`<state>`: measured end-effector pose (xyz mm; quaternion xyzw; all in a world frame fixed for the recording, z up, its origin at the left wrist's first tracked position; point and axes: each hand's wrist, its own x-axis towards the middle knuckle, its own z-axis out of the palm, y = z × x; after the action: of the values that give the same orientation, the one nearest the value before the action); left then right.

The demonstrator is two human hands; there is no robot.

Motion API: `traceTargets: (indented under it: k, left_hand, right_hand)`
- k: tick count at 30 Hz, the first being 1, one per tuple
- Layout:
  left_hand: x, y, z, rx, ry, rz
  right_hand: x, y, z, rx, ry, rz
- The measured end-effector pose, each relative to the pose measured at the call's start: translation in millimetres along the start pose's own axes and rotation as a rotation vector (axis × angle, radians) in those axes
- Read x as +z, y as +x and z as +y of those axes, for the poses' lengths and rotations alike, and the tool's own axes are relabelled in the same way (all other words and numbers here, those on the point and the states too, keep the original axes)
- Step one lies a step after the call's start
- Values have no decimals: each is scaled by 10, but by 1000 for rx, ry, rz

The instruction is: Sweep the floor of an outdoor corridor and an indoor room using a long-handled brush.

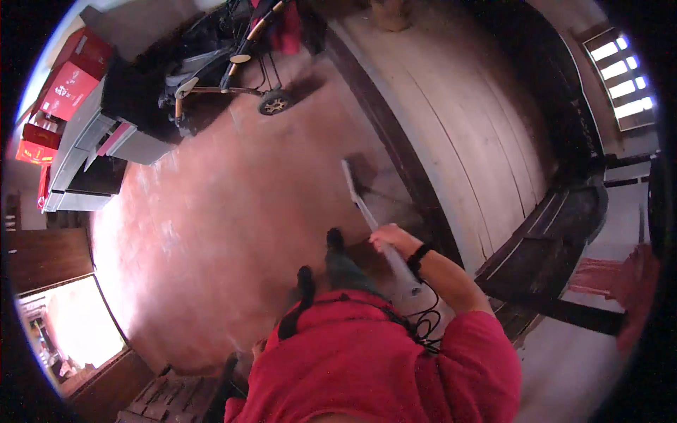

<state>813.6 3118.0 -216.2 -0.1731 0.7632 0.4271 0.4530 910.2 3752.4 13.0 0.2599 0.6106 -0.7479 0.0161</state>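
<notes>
My right hand (394,240), with a dark band at the wrist, grips the pale shaft of a long-handled floor tool (368,214), a broom or mop by its shape. Its narrow, flat head (349,180) is at or just above the reddish floor (227,201), ahead of my feet, and casts a shadow to its right. The shaft's near end, with a round hole, lies beside my right hip. Only a sliver of what seems to be my left hand (259,348) shows past my red shirt (338,359); its fingers are hidden.
A low platform of pale boards (455,121) with a dark edge runs along the right. Ahead stands a wheeled stroller-like frame (211,87). Red boxes (71,90) top a cabinet (79,143) at left. Black cable (428,320) loops by my right hip. A bright doorway (79,322) is lower left.
</notes>
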Motion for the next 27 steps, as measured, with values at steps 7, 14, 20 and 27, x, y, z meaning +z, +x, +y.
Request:
traceTargets:
  k: [7,14,20,27]
  left_hand:
    - [871,-284,1159,259,64,-95]
    - [663,-80,684,203,30,-135]
    - [570,36,109,505,140,-31]
    - [582,-398,2479,-79,-288,-85]
  right_hand:
    - [-297,280,-399,493,8,340]
    - [-586,1587,352,392,-53,607]
    - [-62,1898,-101,675,-343,354]
    - [-519,1670,-1142,593,-7,136]
